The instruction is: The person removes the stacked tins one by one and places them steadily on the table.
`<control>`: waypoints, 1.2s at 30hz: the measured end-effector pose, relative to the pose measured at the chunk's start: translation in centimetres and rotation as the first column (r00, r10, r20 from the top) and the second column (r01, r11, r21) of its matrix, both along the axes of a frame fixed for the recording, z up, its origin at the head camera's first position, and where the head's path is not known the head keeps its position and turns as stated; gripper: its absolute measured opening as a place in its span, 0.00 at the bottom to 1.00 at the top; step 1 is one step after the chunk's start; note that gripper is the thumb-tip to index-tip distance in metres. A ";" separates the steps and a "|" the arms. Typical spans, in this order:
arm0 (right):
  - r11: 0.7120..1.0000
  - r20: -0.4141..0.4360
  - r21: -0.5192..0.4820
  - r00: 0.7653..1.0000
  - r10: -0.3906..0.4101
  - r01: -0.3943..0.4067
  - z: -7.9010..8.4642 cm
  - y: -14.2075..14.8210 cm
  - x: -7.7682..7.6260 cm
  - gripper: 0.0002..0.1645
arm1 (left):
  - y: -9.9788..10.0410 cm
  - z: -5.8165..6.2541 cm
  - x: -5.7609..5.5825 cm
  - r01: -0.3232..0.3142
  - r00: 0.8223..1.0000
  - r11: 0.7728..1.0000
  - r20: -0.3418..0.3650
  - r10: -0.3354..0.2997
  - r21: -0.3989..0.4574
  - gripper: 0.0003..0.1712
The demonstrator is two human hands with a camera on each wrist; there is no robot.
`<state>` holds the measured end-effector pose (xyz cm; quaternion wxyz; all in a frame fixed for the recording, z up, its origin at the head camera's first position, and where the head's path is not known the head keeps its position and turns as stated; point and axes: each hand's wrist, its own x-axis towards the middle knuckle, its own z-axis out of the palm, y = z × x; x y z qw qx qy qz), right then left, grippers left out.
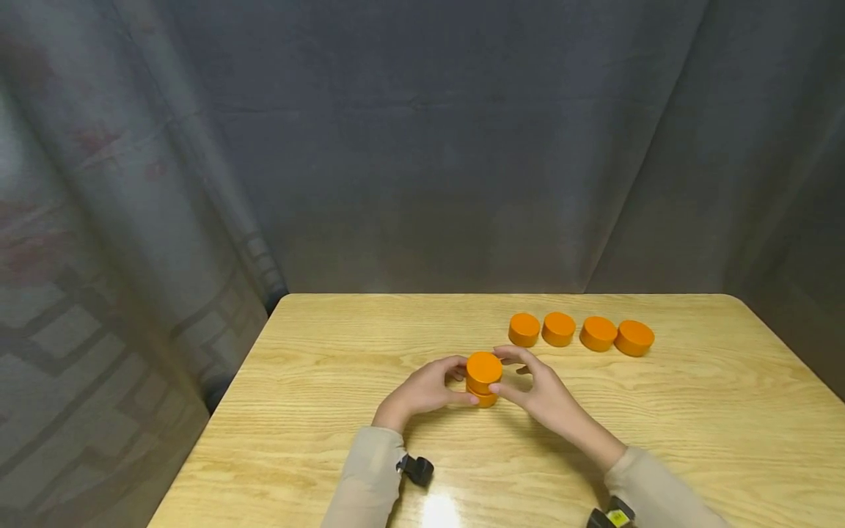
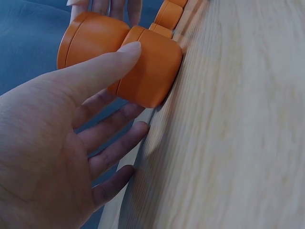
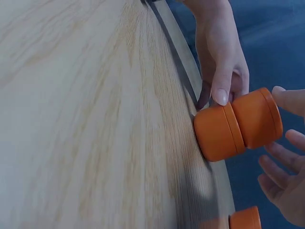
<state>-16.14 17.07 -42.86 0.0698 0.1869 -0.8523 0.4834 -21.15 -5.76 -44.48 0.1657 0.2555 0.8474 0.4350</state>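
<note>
Two squat round orange jars with lids stand stacked on the wooden table (image 1: 317, 411). My left hand (image 1: 428, 387) holds the lower jar (image 1: 487, 401), its thumb (image 2: 126, 52) against the side near the lid seam and its other fingers partly hidden behind. Around the upper jar (image 1: 484, 369) are the thumb and fingers of my right hand (image 1: 546, 394), gripping it from the right. In the right wrist view, the upper jar (image 3: 255, 118) rests against the lower jar (image 3: 217, 133), and the right thumb touches its lid edge.
Several more orange jars stand in a row toward the back right, among them a leftmost jar (image 1: 524, 330) and a rightmost jar (image 1: 634, 338). A grey curtain (image 1: 422, 147) hangs behind the table's far edge. Each sleeved wrist wears a black strap device (image 1: 417, 469).
</note>
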 end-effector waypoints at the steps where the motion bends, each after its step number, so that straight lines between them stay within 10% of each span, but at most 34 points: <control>1: 1.000 0.003 0.004 1.000 -0.001 0.001 0.0 -0.1 -0.1 0.34 | 0.0 0.0 0.0 -0.001 1.000 1.000 -0.003 0.001 -0.002 0.32; 36: 1.000 0.048 -0.014 0.999 -0.020 0.021 -0.8 -0.7 -0.5 0.38 | 0.1 -0.1 0.0 0.012 0.999 1.000 -0.032 -0.013 -0.020 0.33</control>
